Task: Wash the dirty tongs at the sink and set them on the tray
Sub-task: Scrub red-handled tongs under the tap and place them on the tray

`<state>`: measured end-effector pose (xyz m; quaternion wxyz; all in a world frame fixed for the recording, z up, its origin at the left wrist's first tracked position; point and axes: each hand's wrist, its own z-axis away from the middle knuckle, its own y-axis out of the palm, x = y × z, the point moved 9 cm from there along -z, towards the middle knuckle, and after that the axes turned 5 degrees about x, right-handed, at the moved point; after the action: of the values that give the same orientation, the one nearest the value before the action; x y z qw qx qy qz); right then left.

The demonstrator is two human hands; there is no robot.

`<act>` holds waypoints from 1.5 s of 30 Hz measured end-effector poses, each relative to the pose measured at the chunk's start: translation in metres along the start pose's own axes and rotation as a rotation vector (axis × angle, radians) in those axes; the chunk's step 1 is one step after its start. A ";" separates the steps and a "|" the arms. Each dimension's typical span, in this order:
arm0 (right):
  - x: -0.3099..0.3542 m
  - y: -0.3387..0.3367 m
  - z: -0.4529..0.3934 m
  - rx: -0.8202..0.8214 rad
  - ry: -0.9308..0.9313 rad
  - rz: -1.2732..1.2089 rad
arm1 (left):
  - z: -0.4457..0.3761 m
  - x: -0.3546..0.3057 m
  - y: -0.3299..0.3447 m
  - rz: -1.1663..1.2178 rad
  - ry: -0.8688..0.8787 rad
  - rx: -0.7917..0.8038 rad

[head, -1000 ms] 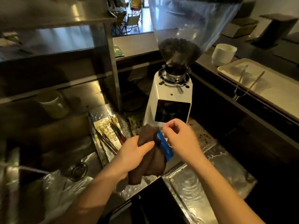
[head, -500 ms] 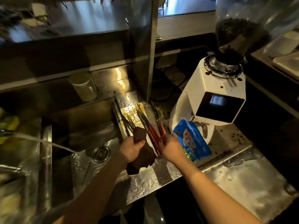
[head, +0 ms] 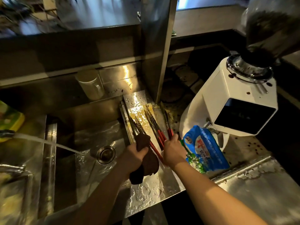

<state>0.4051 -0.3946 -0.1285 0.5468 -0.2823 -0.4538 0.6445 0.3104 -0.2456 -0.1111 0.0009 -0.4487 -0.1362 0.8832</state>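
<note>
Several red-handled metal tongs point(head: 155, 127) lie on the wet steel ledge point(head: 155, 184) right of the sink basin point(head: 90, 137), smeared with yellowish grime. My right hand point(head: 172, 153) closes around the red handles of one pair. My left hand point(head: 134, 157) grips a dark brown cloth point(head: 146, 158) that rests against the tongs nearest the basin. Water streams from the tap point(head: 6, 133) at the left into the basin. The tray is out of view.
A white coffee grinder point(head: 235, 109) with a bean hopper stands at the right. A blue packet point(head: 205, 148) leans against its base. A glass mug point(head: 90, 85) sits behind the sink, a yellow-green sponge pack point(head: 9, 119) at far left. The drain point(head: 105, 154) is uncovered.
My view swung left from the grinder to the sink. My right hand let go of the blue packet and took the tong handles; my left hand carried the cloth down to the tongs.
</note>
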 end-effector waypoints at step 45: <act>0.136 -0.051 0.078 0.087 -0.269 -0.684 | 0.058 0.016 -0.147 0.470 0.156 -0.211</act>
<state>0.3283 -0.2863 -0.0312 0.6776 -0.0036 -0.5620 0.4743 0.2375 -0.1161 -0.0555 -0.2402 -0.5322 -0.1190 0.8031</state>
